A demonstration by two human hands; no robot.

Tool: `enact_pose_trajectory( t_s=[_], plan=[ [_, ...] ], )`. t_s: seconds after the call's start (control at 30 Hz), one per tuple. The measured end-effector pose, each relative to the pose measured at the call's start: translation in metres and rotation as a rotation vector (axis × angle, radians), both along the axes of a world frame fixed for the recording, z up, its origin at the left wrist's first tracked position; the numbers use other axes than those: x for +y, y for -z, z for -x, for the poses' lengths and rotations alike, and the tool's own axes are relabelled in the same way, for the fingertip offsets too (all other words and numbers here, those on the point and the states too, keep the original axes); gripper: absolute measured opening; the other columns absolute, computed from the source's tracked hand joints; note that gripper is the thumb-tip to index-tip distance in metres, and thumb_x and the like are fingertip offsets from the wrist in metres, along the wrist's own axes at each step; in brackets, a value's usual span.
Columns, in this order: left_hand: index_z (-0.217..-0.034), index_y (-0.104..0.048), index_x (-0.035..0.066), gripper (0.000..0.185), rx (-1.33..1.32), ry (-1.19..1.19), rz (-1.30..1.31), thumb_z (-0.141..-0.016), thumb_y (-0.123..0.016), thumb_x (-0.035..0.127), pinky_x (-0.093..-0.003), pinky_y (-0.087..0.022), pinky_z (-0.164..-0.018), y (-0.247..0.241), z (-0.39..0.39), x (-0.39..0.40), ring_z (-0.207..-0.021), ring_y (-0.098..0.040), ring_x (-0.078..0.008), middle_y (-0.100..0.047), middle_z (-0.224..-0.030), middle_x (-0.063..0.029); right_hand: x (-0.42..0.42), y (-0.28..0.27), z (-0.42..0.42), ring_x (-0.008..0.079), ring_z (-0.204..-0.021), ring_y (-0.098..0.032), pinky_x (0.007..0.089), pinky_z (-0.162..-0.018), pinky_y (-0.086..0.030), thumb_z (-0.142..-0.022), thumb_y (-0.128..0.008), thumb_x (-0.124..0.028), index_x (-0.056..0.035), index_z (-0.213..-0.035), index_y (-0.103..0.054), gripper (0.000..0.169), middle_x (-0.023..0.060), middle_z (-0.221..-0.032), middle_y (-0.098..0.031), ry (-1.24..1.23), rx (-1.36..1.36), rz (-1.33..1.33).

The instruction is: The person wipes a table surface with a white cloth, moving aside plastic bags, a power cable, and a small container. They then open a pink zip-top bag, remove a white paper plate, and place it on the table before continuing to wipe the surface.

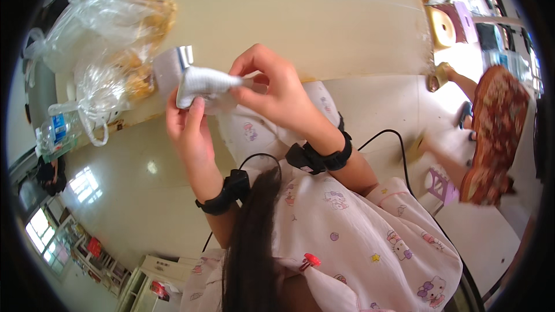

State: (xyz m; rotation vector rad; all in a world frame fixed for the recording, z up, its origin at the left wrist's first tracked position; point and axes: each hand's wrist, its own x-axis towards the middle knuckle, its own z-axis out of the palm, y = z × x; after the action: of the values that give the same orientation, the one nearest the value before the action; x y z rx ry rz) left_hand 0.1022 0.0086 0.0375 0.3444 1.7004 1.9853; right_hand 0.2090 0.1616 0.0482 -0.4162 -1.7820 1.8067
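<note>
My left hand (189, 125) holds a pale, ribbed piece of fabric (206, 81) between thumb and fingers, in front of the table's edge. My right hand (269, 84) pinches the narrow right end of that fabric, which is drawn out to a point between both hands. Motion blurs the part around the right fingertips. Just above the left fingers is a greyish folded piece (168, 67) with a dark blue strip and white edge; whether it is joined to the held fabric I cannot tell. Both wrists wear black straps with small modules.
Knotted clear plastic bags (104, 21) with yellowish contents sit on the pale table (303, 13) at the left. Beside them is a plastic bottle (58, 132). A black cable (401, 147) runs by my right arm. Stools (441, 28) and another person (498, 134) are at right.
</note>
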Motion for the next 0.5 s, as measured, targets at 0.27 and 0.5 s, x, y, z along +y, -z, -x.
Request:
enact_pose_trajectory(
  t_s=[0.27,0.5],
  plan=[
    [-0.107,-0.053,-0.001,0.021,0.055,0.124,-0.153,-0.086,-0.058,-0.004,-0.0319,-0.046,-0.087,-0.020,0.012,-0.027,-0.098,-0.057,-0.0220,-0.059,-0.103,-0.0161,-0.012,-0.004,0.026,0.0287,-0.091,-0.062,0.0366,-0.083,-0.051,-0.078,-0.073,-0.012,-0.0049,-0.100,-0.063,0.025,0.0099,-0.101,-0.062,-0.219,0.179,0.076],
    [-0.109,-0.053,0.001,0.035,0.033,0.048,-0.080,-0.077,-0.069,0.000,-0.0346,-0.052,-0.080,-0.023,0.010,-0.030,-0.092,-0.062,-0.0227,-0.061,-0.103,-0.0167,-0.015,-0.005,0.034,0.0395,-0.126,-0.042,0.0446,-0.104,-0.039,-0.070,-0.072,-0.007,-0.0191,-0.121,-0.064,0.053,0.0165,-0.140,-0.042,-0.313,0.200,-0.268]
  ],
)
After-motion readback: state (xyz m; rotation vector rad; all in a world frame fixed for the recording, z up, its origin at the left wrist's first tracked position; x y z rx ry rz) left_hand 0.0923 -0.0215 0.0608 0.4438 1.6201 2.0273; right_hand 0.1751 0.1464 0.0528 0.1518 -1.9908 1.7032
